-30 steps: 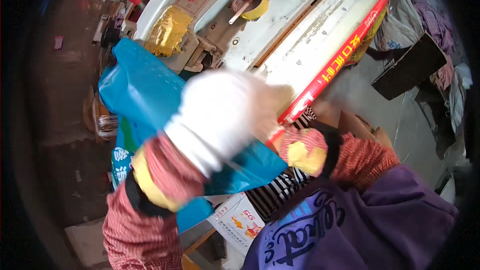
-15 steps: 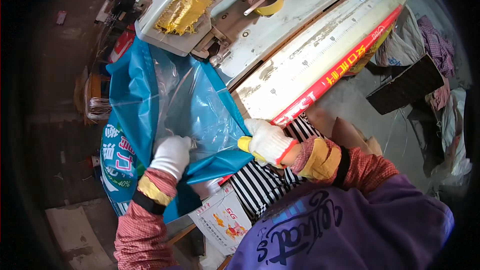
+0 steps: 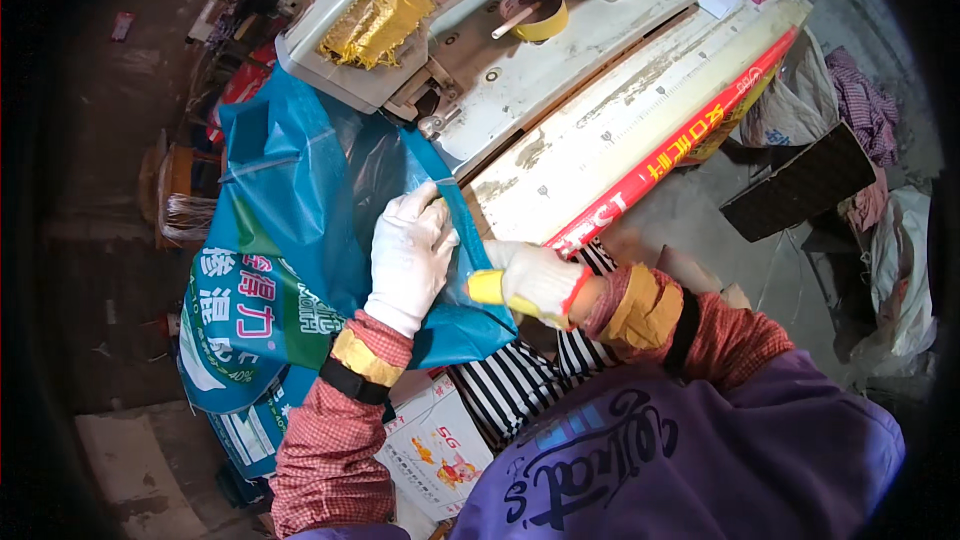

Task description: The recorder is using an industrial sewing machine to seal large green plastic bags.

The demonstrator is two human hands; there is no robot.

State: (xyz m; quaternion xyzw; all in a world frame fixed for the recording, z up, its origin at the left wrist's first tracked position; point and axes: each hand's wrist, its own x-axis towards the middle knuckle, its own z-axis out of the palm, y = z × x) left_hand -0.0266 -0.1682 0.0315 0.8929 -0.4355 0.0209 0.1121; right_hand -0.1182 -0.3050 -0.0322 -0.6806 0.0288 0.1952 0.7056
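A large blue woven bag with a clear plastic liner inside hangs below the head of a sewing machine. Part of its mouth lies under the presser foot. My left hand, in a white glove, reaches across the mouth with its fingers curled together and closed on the liner; the fingertips are partly hidden. At the near right corner of the mouth, my right hand, gloved in white with a yellow thumb cover, pinches the bag's edge.
A roll of yellow tape rests on the machine bed. Along the pale table's front edge runs a red and yellow strip. A printed white box sits below the bag. A dark board and cloths stand at the right.
My left hand has moved right and upward, bringing the liner and the left side of the bag over, so the mouth is narrower. My right hand stays at the corner.
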